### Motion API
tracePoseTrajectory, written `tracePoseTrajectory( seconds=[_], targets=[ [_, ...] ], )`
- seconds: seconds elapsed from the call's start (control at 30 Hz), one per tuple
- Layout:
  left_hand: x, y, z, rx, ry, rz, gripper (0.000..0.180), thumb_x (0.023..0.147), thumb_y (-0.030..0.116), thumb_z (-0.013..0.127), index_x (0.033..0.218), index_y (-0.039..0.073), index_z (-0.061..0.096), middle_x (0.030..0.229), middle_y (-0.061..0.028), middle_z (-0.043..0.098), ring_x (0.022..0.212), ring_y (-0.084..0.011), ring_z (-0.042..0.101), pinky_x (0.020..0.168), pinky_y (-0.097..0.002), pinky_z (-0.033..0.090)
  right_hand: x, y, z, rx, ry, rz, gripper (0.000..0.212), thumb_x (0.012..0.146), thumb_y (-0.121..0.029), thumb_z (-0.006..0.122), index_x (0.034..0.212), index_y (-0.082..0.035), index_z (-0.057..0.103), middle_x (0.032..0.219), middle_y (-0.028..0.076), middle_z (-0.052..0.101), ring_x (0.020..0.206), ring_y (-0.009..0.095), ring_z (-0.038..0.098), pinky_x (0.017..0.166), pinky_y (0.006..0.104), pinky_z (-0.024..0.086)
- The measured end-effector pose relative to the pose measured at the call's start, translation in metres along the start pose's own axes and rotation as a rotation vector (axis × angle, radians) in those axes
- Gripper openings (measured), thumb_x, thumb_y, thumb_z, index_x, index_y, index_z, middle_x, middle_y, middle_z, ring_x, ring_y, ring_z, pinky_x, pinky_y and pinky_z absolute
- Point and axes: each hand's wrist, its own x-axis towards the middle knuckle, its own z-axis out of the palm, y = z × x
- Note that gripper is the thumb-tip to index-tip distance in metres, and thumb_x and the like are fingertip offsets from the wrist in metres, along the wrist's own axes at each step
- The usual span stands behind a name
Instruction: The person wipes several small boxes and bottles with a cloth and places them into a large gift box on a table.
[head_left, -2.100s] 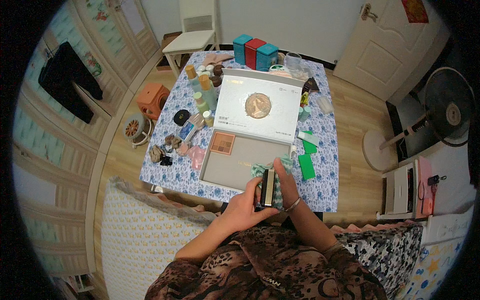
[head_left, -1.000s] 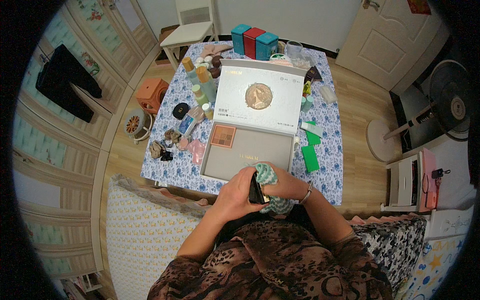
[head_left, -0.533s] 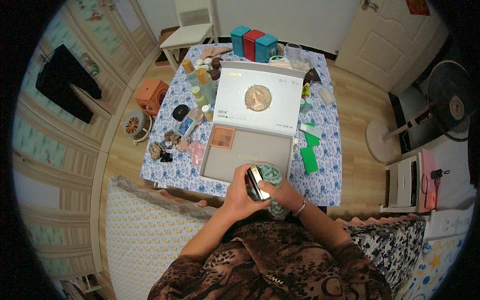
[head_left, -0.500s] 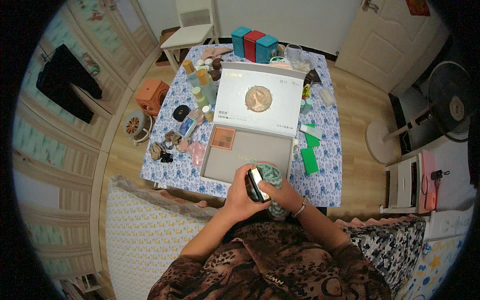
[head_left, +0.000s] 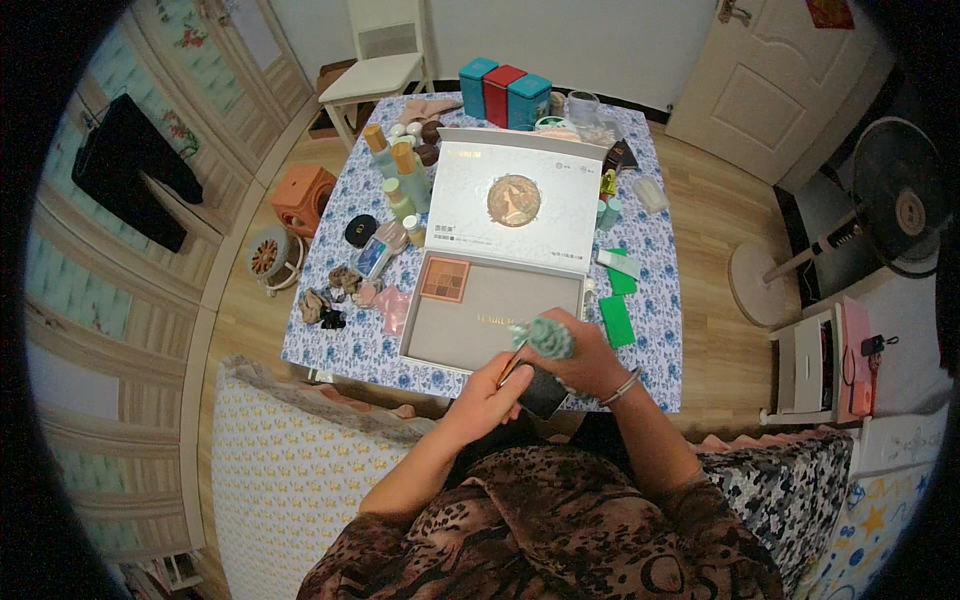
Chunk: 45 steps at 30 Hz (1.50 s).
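Note:
My left hand (head_left: 487, 402) is closed on a dark flat case (head_left: 543, 391) with a gold-coloured edge, probably a makeup compact, in front of my body. In my right hand (head_left: 590, 358) is a bunched pale green cloth (head_left: 546, 338), fluffy or knitted in look, right above the case. Part of the case is hidden by my fingers. Just beyond both hands lies an open flat gift box (head_left: 488, 353), its silvery lid (head_left: 463, 209) with a round gold portrait medallion standing up behind. An orange eyeshadow palette (head_left: 444, 279) sits in the box's upper left corner.
Left of the box stand tall bottles (head_left: 408, 165), a round black compact (head_left: 361, 231) and several hair scrunchies (head_left: 316, 307). To the right are green cards (head_left: 618, 321) and a white tube (head_left: 618, 262). Blue and red tins (head_left: 503, 92) line the table's far edge.
The case has turned over and tilted, its dark face now showing. My right hand has brought the green cloth up from beside the case to above it.

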Motion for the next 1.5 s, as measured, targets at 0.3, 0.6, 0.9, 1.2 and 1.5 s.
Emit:
tracePoseTrajectory(
  seconds=[0.3, 0.6, 0.9, 1.2, 1.5],
  targets=[
    [0.014, -0.029, 0.016, -0.309, 0.379, 0.309, 0.021, 0.091, 0.022, 0.034, 0.1, 0.003, 0.039, 0.071, -0.0023, 0.049, 0.047, -0.0065, 0.041, 0.043, -0.0197, 0.037, -0.01, 0.007, 0.045, 0.325, 0.313, 0.15, 0.044, 0.077, -0.02, 0.061, 0.11, -0.003, 0.037, 0.095, 0.012, 0.051, 0.086, 0.02, 0.053, 0.072, 0.0312, 0.043],
    [0.004, -0.03, 0.009, -0.204, 0.131, 0.258, 0.017, 0.089, 0.017, 0.04, 0.1, 0.004, 0.038, 0.067, -0.0014, 0.045, 0.046, -0.0071, 0.042, 0.042, -0.02, 0.036, 0.003, -0.008, 0.023, 0.109, 0.239, 0.133, 0.037, 0.079, -0.024, 0.059, 0.105, -0.005, 0.042, 0.09, 0.013, 0.052, 0.078, 0.025, 0.055, 0.068, 0.0345, 0.044],
    [0.002, -0.021, -0.015, 0.232, -0.26, -0.004, 0.02, 0.087, 0.021, 0.044, 0.097, 0.004, 0.044, 0.059, -0.0013, 0.046, 0.044, -0.0081, 0.046, 0.04, -0.0203, 0.035, -0.006, 0.002, 0.02, -0.32, -0.209, -0.205, 0.038, 0.07, -0.039, 0.061, 0.091, -0.009, 0.05, 0.079, 0.012, 0.054, 0.07, 0.031, 0.056, 0.059, 0.039, 0.046],
    [0.062, -0.057, -0.054, -0.291, 0.29, -0.125, 0.032, 0.086, 0.034, 0.046, 0.083, 0.002, 0.044, 0.057, -0.0056, 0.05, 0.042, -0.0112, 0.049, 0.037, -0.022, 0.039, 0.011, 0.078, 0.051, -0.032, 0.213, 0.249, 0.046, 0.074, -0.036, 0.061, 0.104, -0.004, 0.048, 0.086, 0.017, 0.059, 0.08, 0.031, 0.058, 0.066, 0.0366, 0.047],
    [0.115, -0.094, -0.087, -0.314, 0.293, -0.221, 0.036, 0.085, 0.037, 0.046, 0.08, 0.001, 0.046, 0.058, -0.0088, 0.053, 0.042, -0.0138, 0.05, 0.038, -0.0239, 0.042, 0.033, 0.099, 0.083, -0.076, 0.011, 0.381, 0.054, 0.074, -0.038, 0.061, 0.113, -0.006, 0.043, 0.092, 0.017, 0.059, 0.086, 0.027, 0.057, 0.071, 0.0354, 0.046]
  ],
)
